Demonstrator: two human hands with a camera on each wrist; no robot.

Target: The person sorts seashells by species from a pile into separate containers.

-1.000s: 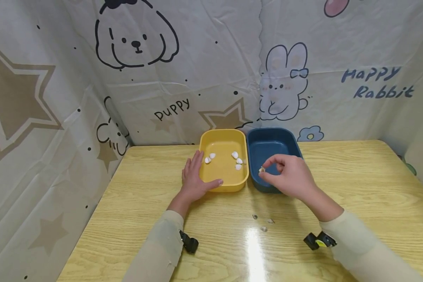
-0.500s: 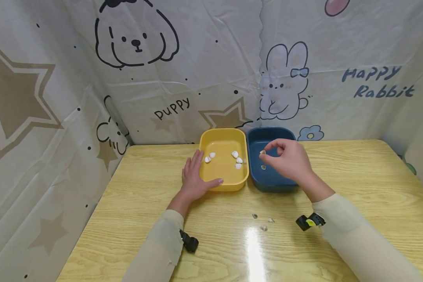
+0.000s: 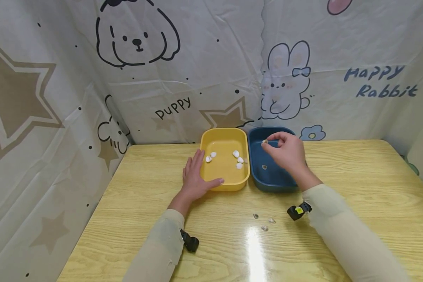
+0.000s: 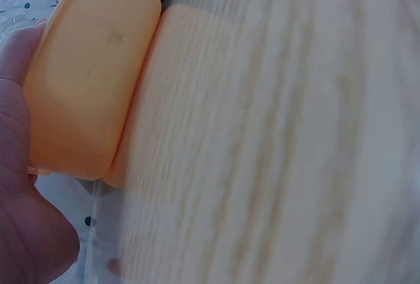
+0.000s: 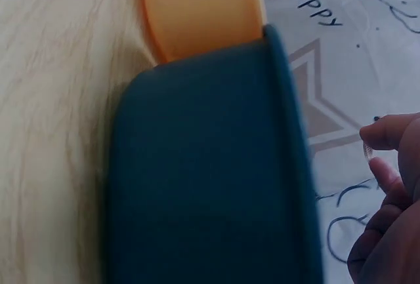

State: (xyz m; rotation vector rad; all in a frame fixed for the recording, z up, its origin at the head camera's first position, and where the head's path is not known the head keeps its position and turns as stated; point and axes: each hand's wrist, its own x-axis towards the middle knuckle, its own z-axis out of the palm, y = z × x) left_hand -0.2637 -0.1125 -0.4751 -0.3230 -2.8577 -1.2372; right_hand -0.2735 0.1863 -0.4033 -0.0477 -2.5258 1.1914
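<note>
My right hand is over the blue bin, pinching a small seashell between thumb and forefinger. In the right wrist view the shell shows as a thin pale edge between the fingertips. One small brownish shell lies on the blue bin's floor. Beside it stands the yellow bin, holding several white shells. My left hand rests on the yellow bin's near left corner, fingers straight along the left side and thumb stretched over the front rim.
Three small shells lie on the wooden table in front of the bins. The two bins stand side by side at the table's back edge, against a printed curtain.
My right hand has moved away from me, from the blue bin's near side toward its far part, with the shell still pinched. This uncovers the shell on the bin's floor. The left hand stays put.
</note>
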